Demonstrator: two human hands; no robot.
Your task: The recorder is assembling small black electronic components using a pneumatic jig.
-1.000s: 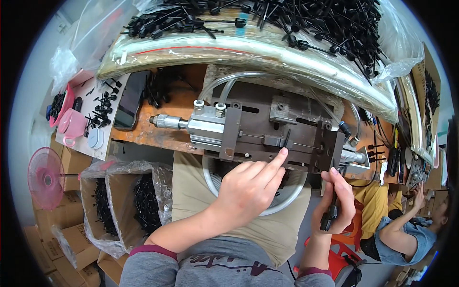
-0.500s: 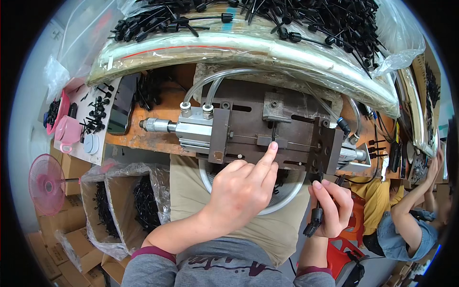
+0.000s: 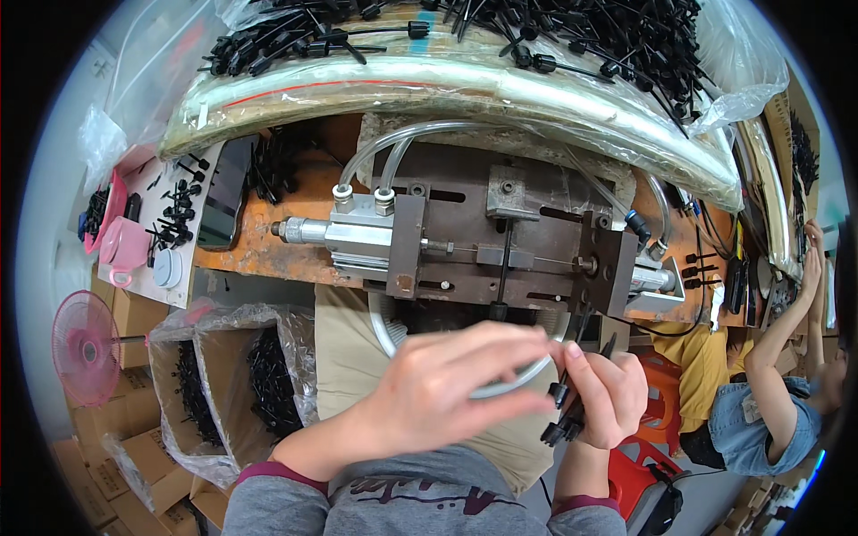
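Observation:
My right hand (image 3: pixel 609 397) is closed round several black plastic stemmed pieces (image 3: pixel 563 427), their ribbed caps pointing down toward my lap. My left hand (image 3: pixel 438 389) is beside it, somewhat blurred, with fingers stretched out and apart near the caps; I see nothing held in it. Ahead of both hands sits a dark metal fixture (image 3: pixel 465 196) with an air cylinder (image 3: pixel 359 243) at its left end and another (image 3: pixel 652 279) at its right. One black stemmed piece (image 3: pixel 503 268) lies across the fixture's small centre block, its cap end over the near edge.
Behind the fixture, a plastic-covered ledge (image 3: pixel 447 85) bears a heap of black pieces (image 3: pixel 617 40). Clear air hoses (image 3: pixel 429 134) arch over the fixture. Lined cartons (image 3: pixel 237 384) and a pink fan (image 3: pixel 85 344) stand left. A co-worker (image 3: pixel 760 420) sits at right.
My left hand has left the fixture's centre and moved right and toward me, to my right hand. The stemmed piece now shows uncovered in the fixture. Rods from both cylinders show further inward.

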